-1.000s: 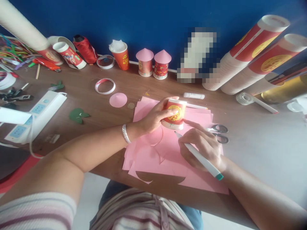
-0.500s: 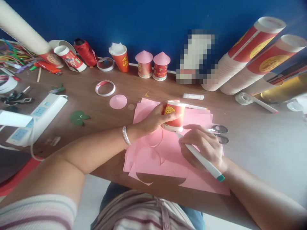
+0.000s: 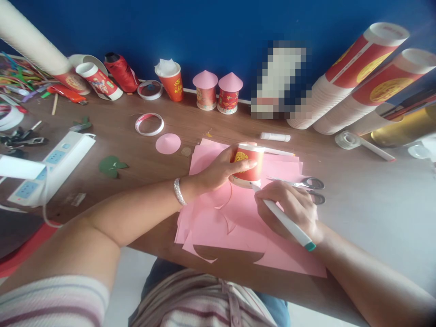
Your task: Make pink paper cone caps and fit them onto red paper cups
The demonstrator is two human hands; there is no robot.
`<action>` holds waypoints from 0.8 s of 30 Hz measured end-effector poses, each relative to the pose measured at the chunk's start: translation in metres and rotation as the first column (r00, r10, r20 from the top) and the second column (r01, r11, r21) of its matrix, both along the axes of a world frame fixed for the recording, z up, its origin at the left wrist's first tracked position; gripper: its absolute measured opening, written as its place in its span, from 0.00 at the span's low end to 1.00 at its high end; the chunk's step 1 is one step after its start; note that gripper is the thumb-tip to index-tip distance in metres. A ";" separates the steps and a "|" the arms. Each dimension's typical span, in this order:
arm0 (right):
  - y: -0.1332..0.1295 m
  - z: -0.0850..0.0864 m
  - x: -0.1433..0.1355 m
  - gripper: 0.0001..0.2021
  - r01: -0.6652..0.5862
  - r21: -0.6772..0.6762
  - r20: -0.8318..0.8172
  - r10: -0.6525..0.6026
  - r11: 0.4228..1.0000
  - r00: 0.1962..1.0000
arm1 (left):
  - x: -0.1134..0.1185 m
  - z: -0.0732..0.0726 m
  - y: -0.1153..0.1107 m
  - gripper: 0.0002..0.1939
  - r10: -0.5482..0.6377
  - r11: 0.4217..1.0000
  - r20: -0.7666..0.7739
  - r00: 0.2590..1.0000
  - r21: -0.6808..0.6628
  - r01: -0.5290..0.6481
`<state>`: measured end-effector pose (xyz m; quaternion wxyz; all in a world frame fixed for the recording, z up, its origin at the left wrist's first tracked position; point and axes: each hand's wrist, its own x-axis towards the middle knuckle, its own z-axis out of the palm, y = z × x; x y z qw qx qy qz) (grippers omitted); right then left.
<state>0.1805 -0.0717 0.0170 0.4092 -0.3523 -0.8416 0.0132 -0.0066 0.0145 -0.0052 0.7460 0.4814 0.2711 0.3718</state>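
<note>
My left hand (image 3: 223, 170) is wrapped around a short red paper cup (image 3: 251, 163) with a gold print and a pale band at its lower edge. In my right hand (image 3: 291, 206) is a white marker (image 3: 286, 222) with a green end, its tip at the cup's pale band; whether it touches I cannot tell. Beneath both hands lie pink paper sheets (image 3: 218, 231), several with curved cuts. A pair of scissors (image 3: 313, 183) with dark handles rests on the sheets, just beyond my right hand and partly hidden by it.
Two small cups with pink cone tops (image 3: 205, 93) stand by the blue wall. Tall paper cup stacks (image 3: 366, 72) lean at the right. Leftward are a pink cone (image 3: 168, 144), a white ring (image 3: 149, 124), green paper (image 3: 112, 166) and a power strip (image 3: 54, 165). A glue stick (image 3: 275, 136) lies behind the sheets.
My right hand has shifted slightly, and its fingers sit closer around the marker, showing more of the scissors. The marker's tip has moved a little up at the cup's lower band.
</note>
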 end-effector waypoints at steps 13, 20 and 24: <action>0.001 -0.001 0.001 0.09 0.012 -0.016 0.033 -0.012 1.000 0.999 | 0.001 -0.001 0.000 0.28 0.014 1.000 -0.020 1.000 0.013 -0.013; -0.001 -0.001 0.000 0.09 -0.002 -0.055 0.037 0.004 0.998 0.999 | 0.001 -0.003 0.002 0.28 0.021 1.000 -0.004 1.000 0.018 -0.021; -0.002 0.000 0.000 0.09 -0.019 -0.084 0.040 0.022 0.996 0.999 | 0.000 -0.001 0.001 0.25 0.001 1.000 0.005 1.000 0.026 -0.001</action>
